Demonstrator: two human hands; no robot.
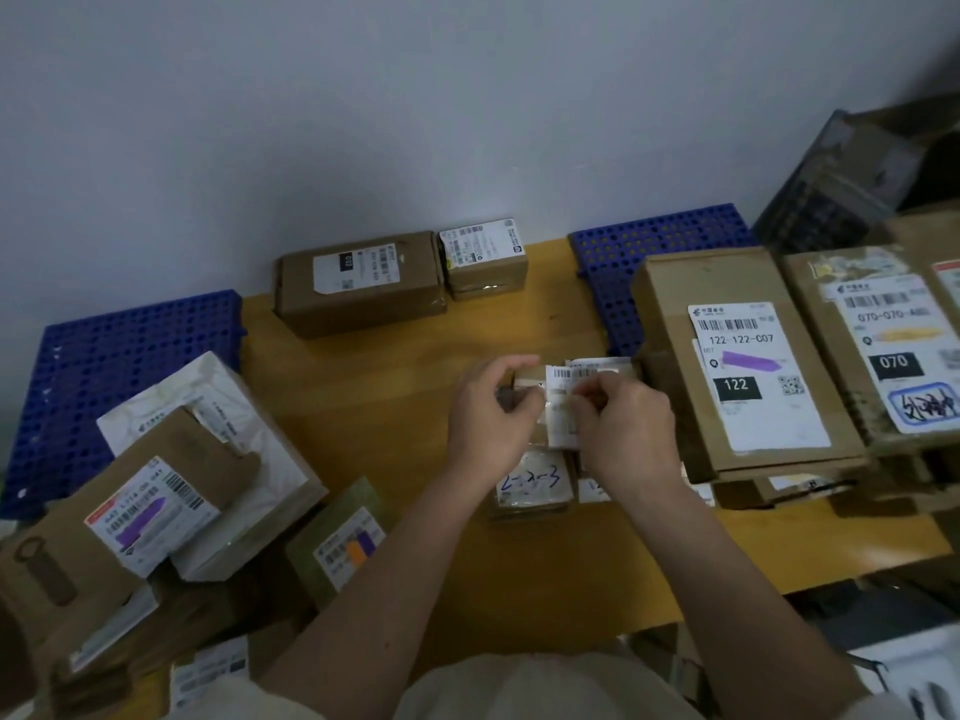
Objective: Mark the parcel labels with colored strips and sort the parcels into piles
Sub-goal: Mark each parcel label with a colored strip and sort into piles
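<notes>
Both my hands are on the small parcel (561,402) just left of the 122 box (737,366): left hand (491,413) grips its left end, right hand (626,426) pinches at the label (563,407), strip itself not discernible. Label's long axis runs away from me, so the strip lays across it. Right hand nearer, forearms converging over the worktop (395,376).
</notes>
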